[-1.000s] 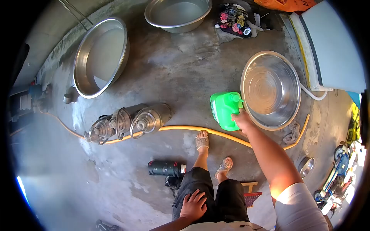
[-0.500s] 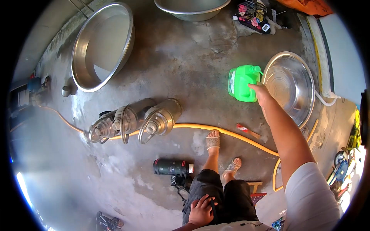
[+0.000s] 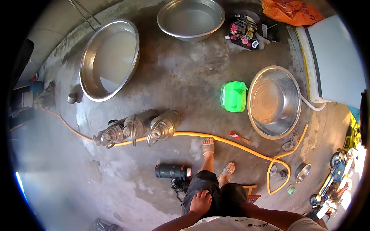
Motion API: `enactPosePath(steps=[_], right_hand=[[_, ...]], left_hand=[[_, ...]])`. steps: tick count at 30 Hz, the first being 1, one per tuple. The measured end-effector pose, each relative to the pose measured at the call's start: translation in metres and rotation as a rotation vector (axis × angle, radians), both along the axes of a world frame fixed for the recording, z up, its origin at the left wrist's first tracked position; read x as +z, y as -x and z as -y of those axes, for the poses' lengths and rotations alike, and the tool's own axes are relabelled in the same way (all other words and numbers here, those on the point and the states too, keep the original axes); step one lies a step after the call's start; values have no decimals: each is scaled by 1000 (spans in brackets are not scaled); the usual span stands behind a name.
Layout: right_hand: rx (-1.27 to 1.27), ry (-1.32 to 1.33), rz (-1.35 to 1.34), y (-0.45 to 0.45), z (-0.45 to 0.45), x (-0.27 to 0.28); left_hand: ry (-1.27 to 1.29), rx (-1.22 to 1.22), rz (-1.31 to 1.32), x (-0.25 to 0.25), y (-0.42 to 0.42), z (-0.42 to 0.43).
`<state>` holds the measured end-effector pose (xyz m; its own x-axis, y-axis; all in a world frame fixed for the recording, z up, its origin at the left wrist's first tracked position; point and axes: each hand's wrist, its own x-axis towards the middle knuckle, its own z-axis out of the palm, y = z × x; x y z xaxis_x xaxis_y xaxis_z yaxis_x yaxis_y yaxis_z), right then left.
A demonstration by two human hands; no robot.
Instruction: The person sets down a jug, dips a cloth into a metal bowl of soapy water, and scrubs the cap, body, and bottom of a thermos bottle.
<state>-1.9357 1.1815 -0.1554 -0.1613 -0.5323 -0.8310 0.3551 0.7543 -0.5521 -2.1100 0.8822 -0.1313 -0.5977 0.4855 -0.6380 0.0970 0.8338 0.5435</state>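
My left hand [image 3: 201,202] rests on my dark shorts [image 3: 206,184] at the left thigh, its fingers laid over the cloth. My right forearm [image 3: 269,216] reaches in toward the right knee; the fingers of that hand are hidden or in shadow there. A green plastic jug [image 3: 235,98] with a green cap is on the concrete floor, with no hand on it. Just right of the jug is a wide, shiny metal basin [image 3: 269,115].
Three metal thermos flasks [image 3: 163,129] stand at left beside a yellow hose [image 3: 216,136] crossing the floor. Two large basins hold liquid: one cloudy [image 3: 90,71], one greyish [image 3: 171,30]. A red-handled tool [image 3: 239,138] and a dark flask [image 3: 171,171] are near my feet.
My right hand has let go of the green jug and drawn back to my lap. The jug stays beside the basin. My view has shifted slightly.
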Motion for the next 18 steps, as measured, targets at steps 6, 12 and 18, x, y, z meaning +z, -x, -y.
enactPosePath(steps=[6,12,18], right_hand=[[-27,-276,-58,65,1,74],[-808,254,794,-48,19,79],[-873,102,816,-36,16,97]], left_hand=[[-57,-96,-32,3,3,-2],[122,-151,656,35,-7,11],[202,19,1354,21,-50,60]])
